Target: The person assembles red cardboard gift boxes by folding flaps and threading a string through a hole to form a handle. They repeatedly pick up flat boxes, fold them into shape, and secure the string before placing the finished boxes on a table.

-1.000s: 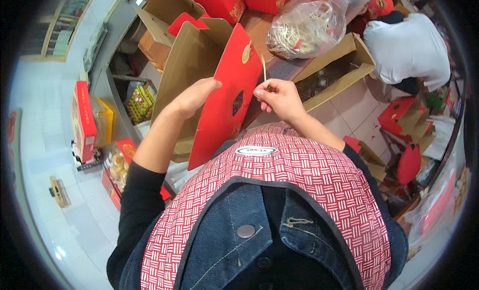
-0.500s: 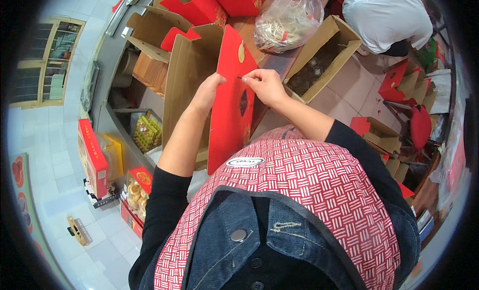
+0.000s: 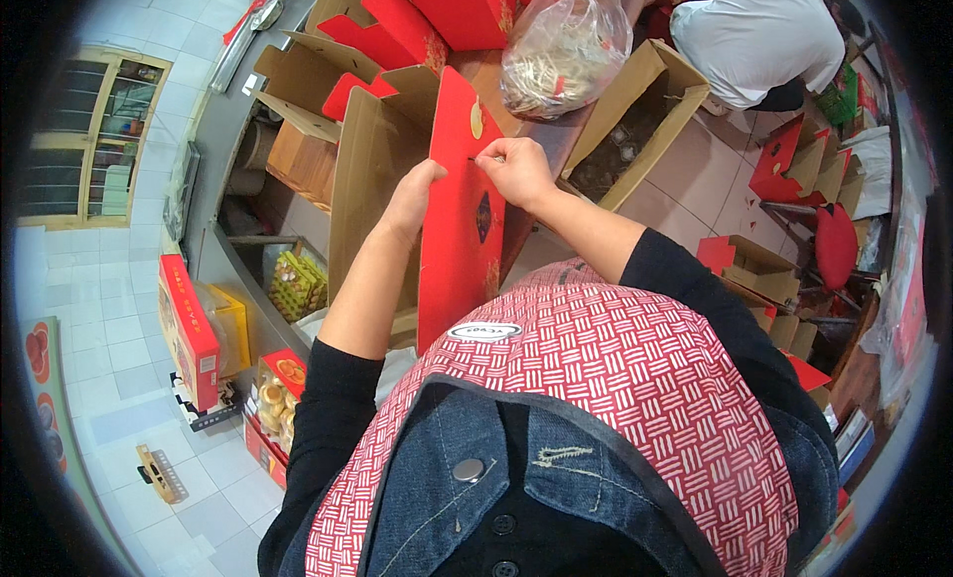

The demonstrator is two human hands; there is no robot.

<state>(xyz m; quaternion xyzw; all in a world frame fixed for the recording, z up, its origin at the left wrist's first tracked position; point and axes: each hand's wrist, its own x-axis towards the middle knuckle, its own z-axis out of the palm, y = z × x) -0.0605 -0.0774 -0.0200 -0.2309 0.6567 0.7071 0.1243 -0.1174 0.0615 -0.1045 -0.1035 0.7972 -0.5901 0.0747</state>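
An open cardboard box (image 3: pixel 460 240), red outside and brown inside, stands in front of me with its red panel toward my right. My left hand (image 3: pixel 409 202) grips the top edge of that panel; its thumb shows, while its fingers are hidden inside the box. At the panel's outer face, below a gold round mark, my right hand (image 3: pixel 516 172) is closed in a pinch. A tiny dark tip shows at its fingertips against the red card, too small to name.
A clear plastic bag of pale strands (image 3: pixel 556 61) lies on the wooden bench beyond. Right of it stands an open brown carton (image 3: pixel 640 121). More red boxes (image 3: pixel 397 21) stand at the far left. A person in a white shirt (image 3: pixel 759 36) bends at the far right.
My right hand has shifted slightly left, its fingertips now closer to the red panel. The dark tip shows less than before. My left hand keeps its grip on the box.
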